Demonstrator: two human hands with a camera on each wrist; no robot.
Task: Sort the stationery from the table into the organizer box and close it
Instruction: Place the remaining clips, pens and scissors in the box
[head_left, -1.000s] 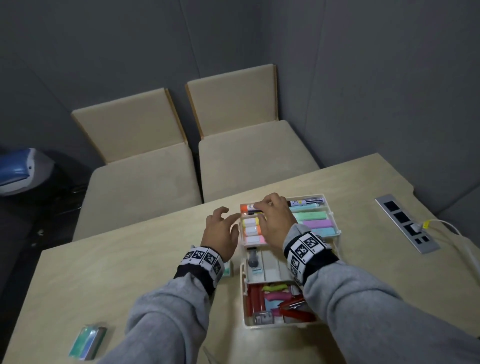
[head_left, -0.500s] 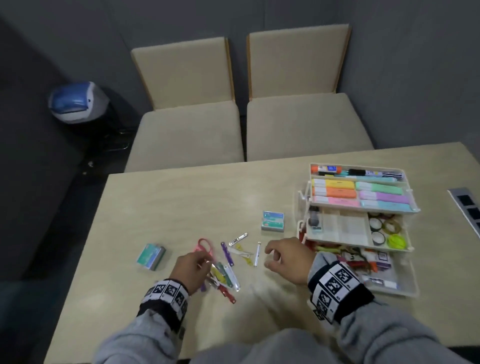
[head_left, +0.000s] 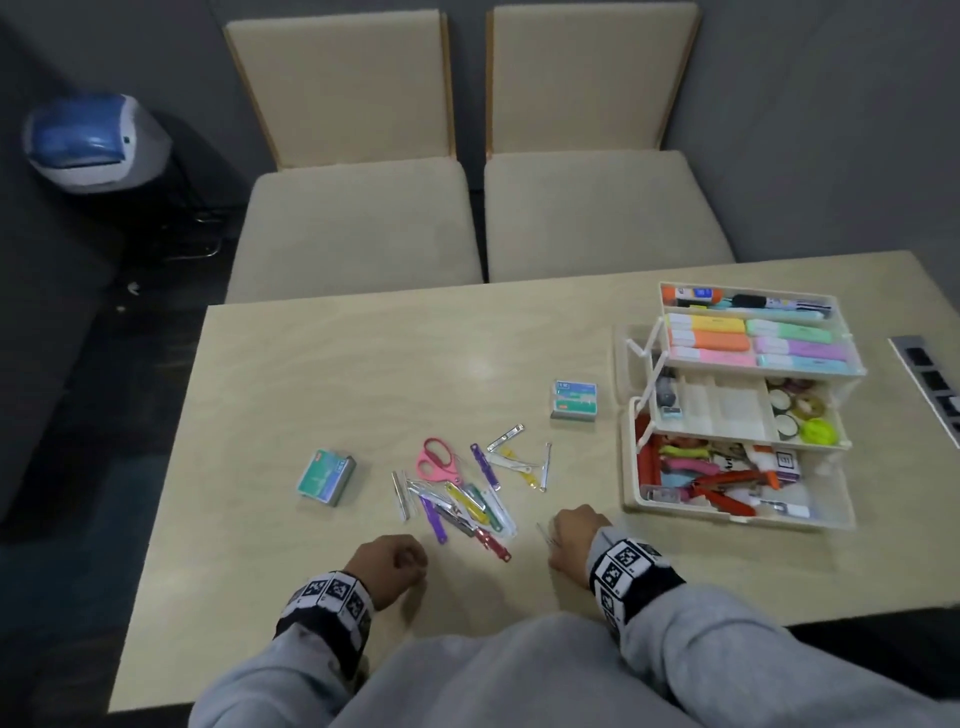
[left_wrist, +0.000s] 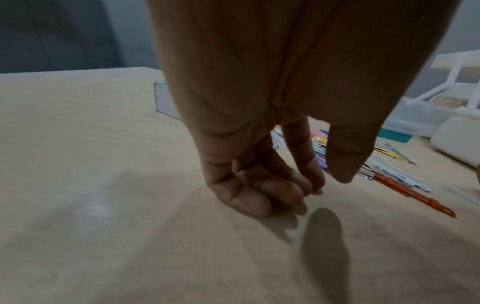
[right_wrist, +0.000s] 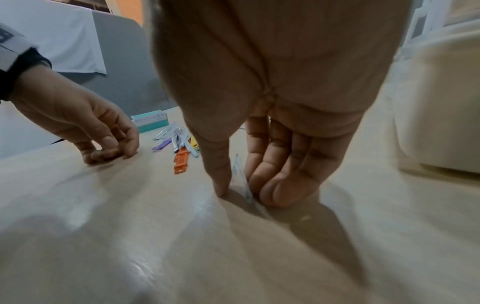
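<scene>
Stationery sorting is mid-way: right hand (right_wrist: 262, 164) pinches a thin clear strip (right_wrist: 242, 181) off the table (head_left: 322, 364) (bound, I judge, for the open organizer box (head_left: 737, 519)), left hand (head_left: 387, 564) curled, empty.

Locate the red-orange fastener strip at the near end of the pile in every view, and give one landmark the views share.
Head: red-orange fastener strip at the pile's near end, between the two hands.
Left wrist: right of the fingers, lying on the table.
Right wrist: left of the thumb, pointing toward the camera.
Shared landmark: teal staple box beyond the pile.
</scene>
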